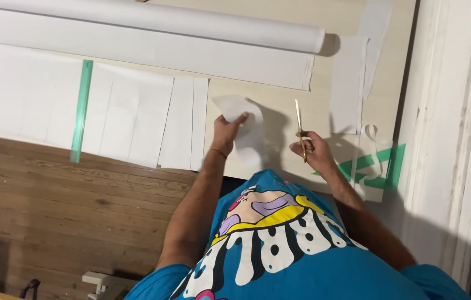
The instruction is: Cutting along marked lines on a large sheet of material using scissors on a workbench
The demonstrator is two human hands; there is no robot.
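Observation:
My left hand [225, 132] pinches a small white piece of paper [236, 106] and lifts it above a pale board [280, 111] on the floor. My right hand [313, 151] grips a pair of scissors [300, 125] with the blades pointing away from me, a little right of the paper. Cut white paper strips [182, 122] lie flat just left of my left hand. My blue printed shirt fills the lower middle of the view.
A long roll of white paper [152, 19] lies across the top. A green ruler [81, 111] rests on white sheets [18, 94] at left. Paper scraps [349, 83] and a green set square [383, 166] lie at right beside a white wall. Wooden floor [68, 205] lies lower left.

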